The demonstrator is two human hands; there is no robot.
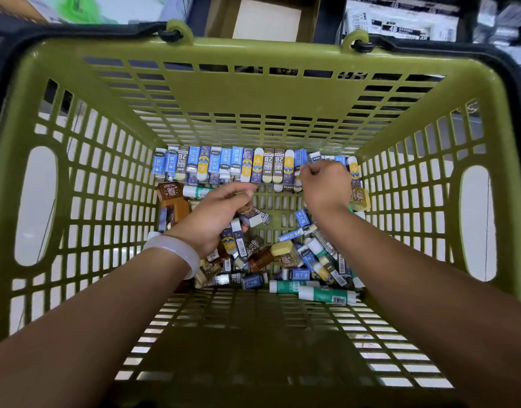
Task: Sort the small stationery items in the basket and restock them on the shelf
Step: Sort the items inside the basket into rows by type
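Observation:
Both my hands reach down into an olive green plastic basket (100, 148). A neat row of erasers (224, 164) in blue, purple, yellow and brown wrappers stands along the far wall of its floor. My left hand (216, 217), with a white bangle on the wrist, grips a few purple-and-white erasers (255, 217) over a loose pile of erasers (285, 251) and green-and-white glue sticks (321, 291). My right hand (325, 184) is curled at the right end of the row and pinches a blue eraser (301, 156) there.
Brown ink-bottle-shaped erasers (172, 198) lie at the left of the floor. Behind the basket stand an open cardboard box (266, 20) and shelf cartons marked 4B (400, 22). Black handles (153, 29) hang over the far rim.

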